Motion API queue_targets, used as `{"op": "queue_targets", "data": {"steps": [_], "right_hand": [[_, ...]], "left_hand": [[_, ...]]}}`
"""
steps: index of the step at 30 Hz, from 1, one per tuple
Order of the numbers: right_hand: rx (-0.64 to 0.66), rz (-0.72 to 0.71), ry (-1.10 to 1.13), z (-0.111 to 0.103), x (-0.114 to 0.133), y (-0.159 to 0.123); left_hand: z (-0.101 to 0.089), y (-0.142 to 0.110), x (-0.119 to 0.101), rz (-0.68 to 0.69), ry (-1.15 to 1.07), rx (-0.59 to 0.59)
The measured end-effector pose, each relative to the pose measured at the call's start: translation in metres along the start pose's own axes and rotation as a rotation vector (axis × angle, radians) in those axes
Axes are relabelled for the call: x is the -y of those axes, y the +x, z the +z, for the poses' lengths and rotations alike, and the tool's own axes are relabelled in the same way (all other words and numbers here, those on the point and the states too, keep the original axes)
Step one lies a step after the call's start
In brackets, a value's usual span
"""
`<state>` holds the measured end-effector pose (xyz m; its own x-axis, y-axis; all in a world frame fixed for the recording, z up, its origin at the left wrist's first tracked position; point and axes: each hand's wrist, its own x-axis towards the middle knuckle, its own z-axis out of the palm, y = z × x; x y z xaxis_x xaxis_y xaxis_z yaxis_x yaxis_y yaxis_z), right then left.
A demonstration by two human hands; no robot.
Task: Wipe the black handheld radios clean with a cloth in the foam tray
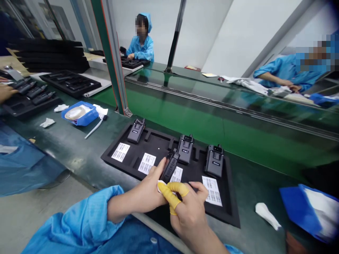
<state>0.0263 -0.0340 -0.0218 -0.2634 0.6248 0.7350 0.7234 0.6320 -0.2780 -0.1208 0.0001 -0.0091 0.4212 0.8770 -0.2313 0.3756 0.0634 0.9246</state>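
In the head view, my left hand [148, 190] is closed around a black handheld radio [170, 166], its buttoned side edge turned up. My right hand [189, 208], with yellow finger cots on some fingers, pinches a small white wipe [160, 185] against the radio's lower end. Beneath both hands lies a black foam tray [159, 141]. Three similar radios, one on the left [136, 131], one in the middle [185, 149] and one on the right [214, 160], rest along its far side. White barcode label sheets [212, 190] lie along its near side.
A blue bin [307, 211] with white material and a crumpled wipe [267, 216] are at right. Another blue bin [79, 113] holds a tape roll at left. A green post [112, 56] rises behind it. Co-workers sit beyond the partition; another's hand [7, 92] reaches a left tray.
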Motion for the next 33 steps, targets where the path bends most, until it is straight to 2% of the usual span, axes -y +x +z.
{"op": "queue_targets", "data": {"steps": [4, 7, 10, 12, 17, 23, 27, 30, 33], "right_hand": [[-0.040, 0.018, -0.126, 0.001, -0.009, -0.002], [-0.007, 0.005, -0.061, 0.003, -0.007, -0.005], [-0.003, 0.069, 0.050, 0.004, -0.001, -0.007], [-0.019, 0.089, 0.039, 0.004, -0.001, -0.007], [-0.045, 0.020, -0.096, 0.004, -0.011, -0.004], [0.061, 0.120, 0.206, -0.003, -0.008, -0.011], [0.052, 0.282, 0.272, -0.012, -0.031, -0.033], [0.049, 0.358, 0.194, -0.011, -0.054, -0.053], [-0.029, 0.388, 0.073, -0.005, -0.067, -0.066]], "left_hand": [[0.001, -0.001, 0.004, 0.001, 0.019, -0.014], [0.002, 0.000, 0.006, 0.007, 0.031, -0.004], [0.001, 0.000, 0.005, -0.010, 0.052, 0.014], [0.002, 0.001, 0.004, -0.013, 0.064, 0.009], [0.003, 0.000, 0.002, 0.026, 0.060, -0.028], [0.000, 0.002, 0.002, 0.018, 0.063, -0.031], [-0.002, 0.004, -0.003, 0.018, 0.071, -0.091], [-0.004, 0.005, -0.006, 0.010, 0.093, -0.110], [-0.005, 0.007, -0.006, 0.021, 0.091, -0.136]]}}
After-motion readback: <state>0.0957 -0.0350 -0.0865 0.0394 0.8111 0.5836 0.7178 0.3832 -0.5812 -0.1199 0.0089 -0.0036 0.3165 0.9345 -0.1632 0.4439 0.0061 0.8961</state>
